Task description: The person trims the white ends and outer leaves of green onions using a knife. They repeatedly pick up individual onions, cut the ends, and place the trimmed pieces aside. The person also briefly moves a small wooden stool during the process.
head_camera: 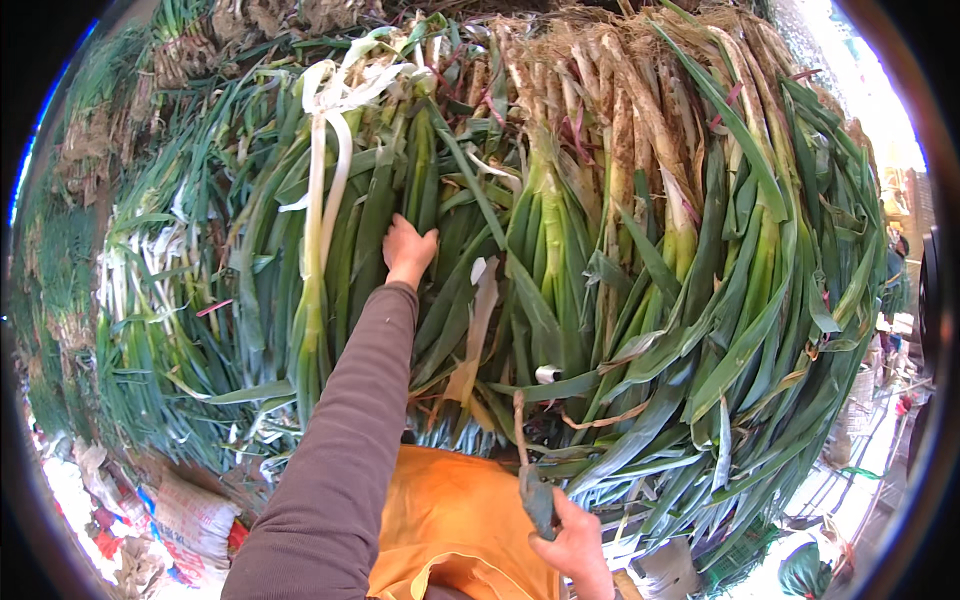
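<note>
A wide heap of leeks lies before me, roots pointing away and long green leaves towards me. My left hand reaches into its middle and is closed around green leek leaves, its fingertips hidden among them. Just left of that hand, a peeled leek with a white shank lies on top of the leaves. Low in front of my orange apron, my right hand grips a hand tool with a dark wrapped handle. Its thin, rusty shank points up towards the heap.
Unpeeled leeks with brown, soil-covered shanks fill the back right. Bundles of thinner green onions are stacked at the left. Printed woven sacks lie at lower left. A dark green bag sits on the ground at lower right.
</note>
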`<state>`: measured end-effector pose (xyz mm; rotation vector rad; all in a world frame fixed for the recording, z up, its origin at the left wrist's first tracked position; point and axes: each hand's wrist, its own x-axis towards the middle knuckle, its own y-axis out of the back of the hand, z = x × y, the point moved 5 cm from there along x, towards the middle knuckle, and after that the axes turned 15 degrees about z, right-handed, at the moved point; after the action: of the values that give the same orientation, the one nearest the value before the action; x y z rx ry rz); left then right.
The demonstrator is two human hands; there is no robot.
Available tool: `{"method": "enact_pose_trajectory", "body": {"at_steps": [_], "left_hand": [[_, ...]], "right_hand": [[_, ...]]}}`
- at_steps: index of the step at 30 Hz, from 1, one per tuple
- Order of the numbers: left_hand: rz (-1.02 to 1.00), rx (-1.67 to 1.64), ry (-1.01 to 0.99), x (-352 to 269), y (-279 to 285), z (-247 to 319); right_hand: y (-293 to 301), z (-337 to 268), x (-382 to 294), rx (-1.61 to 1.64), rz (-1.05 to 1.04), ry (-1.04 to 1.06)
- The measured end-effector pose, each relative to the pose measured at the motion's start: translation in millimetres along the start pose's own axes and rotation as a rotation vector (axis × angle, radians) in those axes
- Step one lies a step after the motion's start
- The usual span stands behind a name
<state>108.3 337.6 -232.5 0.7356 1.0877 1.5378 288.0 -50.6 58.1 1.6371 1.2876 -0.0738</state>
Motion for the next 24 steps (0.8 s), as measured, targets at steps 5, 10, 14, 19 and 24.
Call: {"method": "enact_pose_trajectory", "body": {"at_steps": [5, 10, 14, 19, 24], "left_hand": [[-0.228, -0.168, -0.107, 27, 14, -12], [-0.506, -0.433, -0.133, -2, 163, 30], [-0.622, -0.027, -0.353, -84, 276, 13], [-0.723, 0.154, -0.202, -254, 345, -51], [-0.599, -0.046, 0.085, -357, 346, -56]], "right_hand": [[-3, 5, -6, -0.001, -0.014, -0.014], [33, -32, 1, 0.075, 0.069, 0.068], [51, -56, 1, 0.112, 0.053, 0.205], [46, -80, -30, -0.008, -0.158, 0.246], [7, -71, -48, -0.207, -0.255, 0.317]]}}
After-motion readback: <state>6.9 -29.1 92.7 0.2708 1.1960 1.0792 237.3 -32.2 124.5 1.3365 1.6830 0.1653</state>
